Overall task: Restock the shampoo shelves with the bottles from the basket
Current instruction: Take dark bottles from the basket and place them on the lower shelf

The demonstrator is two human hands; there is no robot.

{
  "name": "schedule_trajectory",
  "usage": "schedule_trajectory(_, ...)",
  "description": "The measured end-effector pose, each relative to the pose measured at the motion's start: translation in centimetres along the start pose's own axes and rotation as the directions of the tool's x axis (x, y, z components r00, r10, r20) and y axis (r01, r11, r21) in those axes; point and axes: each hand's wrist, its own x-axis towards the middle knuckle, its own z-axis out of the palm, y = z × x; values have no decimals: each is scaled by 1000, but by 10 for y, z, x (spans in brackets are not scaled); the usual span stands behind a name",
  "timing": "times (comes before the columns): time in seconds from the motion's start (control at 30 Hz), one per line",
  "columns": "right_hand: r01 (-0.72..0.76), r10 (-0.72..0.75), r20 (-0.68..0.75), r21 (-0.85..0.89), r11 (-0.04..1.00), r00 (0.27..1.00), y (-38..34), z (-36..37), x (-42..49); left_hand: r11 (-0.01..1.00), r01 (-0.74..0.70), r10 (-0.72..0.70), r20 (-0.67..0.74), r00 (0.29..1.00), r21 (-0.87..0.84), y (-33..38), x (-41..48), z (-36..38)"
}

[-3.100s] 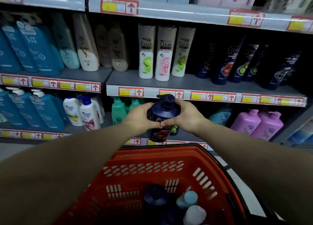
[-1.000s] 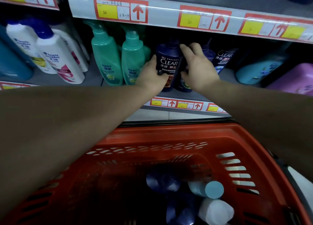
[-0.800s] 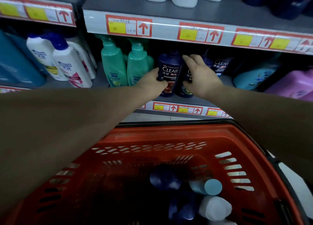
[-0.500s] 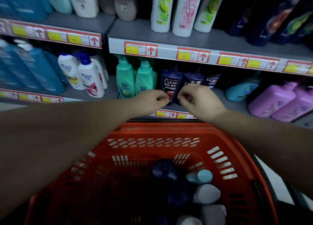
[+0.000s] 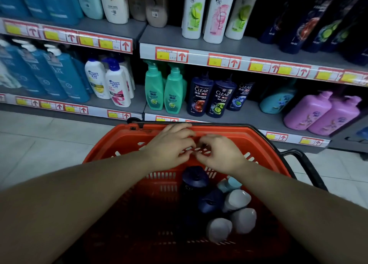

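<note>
Both hands hang empty, fingers loosely curled, over the red plastic basket [image 5: 229, 131]: the left hand [image 5: 170, 144] and right hand [image 5: 220, 154] have pulled back from the grey metal shelf [image 5: 258, 120]. The dark navy CLEAR pump bottle [image 5: 200, 96] they gripped a second ago now stands upright there, just beside two teal-green bottles [image 5: 163, 92]. Navy, white and pale-blue capped bottles [image 5: 237, 200] lie in the basket, above a pale tiled floor [image 5: 49, 144].

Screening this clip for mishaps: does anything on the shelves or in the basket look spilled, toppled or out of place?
Nothing stands out. The CLEAR shampoo bottles and their neighbours stand upright in rows, no spill shows, and the bottles in the red basket sit loosely packed. The left hand and right hand hold nothing.
</note>
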Motion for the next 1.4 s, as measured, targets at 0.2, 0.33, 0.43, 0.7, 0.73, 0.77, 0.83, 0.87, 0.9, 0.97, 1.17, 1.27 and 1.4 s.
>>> schedule_trajectory(0.2,35,54,423,-200,979,905,7,43,-4,988,-131,133,-15,991,86,-8,-3,0)
schedule_trajectory(0.33,26,72,459,-204,979,886,7,47,4,984,-163,164,-4,986,75,-14,-2,-5)
schedule_trajectory(0.43,67,49,503,-210,975,863,6,34,9,984,-159,158,13,987,84,-16,-2,-10)
schedule_trajectory(0.7,155,-131,392,-29,988,911,-28,-56,15,987,-46,3,277,961,151,-3,-1,-22)
schedule_trajectory(0.73,162,-146,358,-15,987,922,-33,-66,14,989,-16,-28,297,955,145,2,1,-25)
schedule_trajectory(0.77,162,-153,326,2,987,933,-37,-75,14,992,26,-64,304,951,126,6,3,-30)
schedule_trajectory(0.83,140,-147,268,43,989,952,-44,-91,11,986,161,-143,286,947,-38,15,7,-41)
schedule_trajectory(0.87,134,-145,232,63,989,962,-47,-96,9,957,235,-182,284,941,-167,18,9,-45)
schedule_trajectory(0.9,130,-145,195,87,988,970,-49,-99,8,918,284,-205,282,937,-277,21,10,-51)
schedule_trajectory(0.97,107,-126,124,149,983,984,-52,-100,4,857,323,-218,285,934,-402,22,11,-59)
schedule_trajectory(1.17,-77,12,218,294,953,976,-53,-89,-16,740,420,-265,346,900,-526,17,-4,-72)
schedule_trajectory(1.27,-88,13,251,294,952,968,-52,-80,-19,701,435,-286,337,897,-565,19,-6,-81)
schedule_trajectory(1.4,-91,13,220,349,933,975,-55,-88,-14,685,430,-286,325,901,-588,24,0,-93)
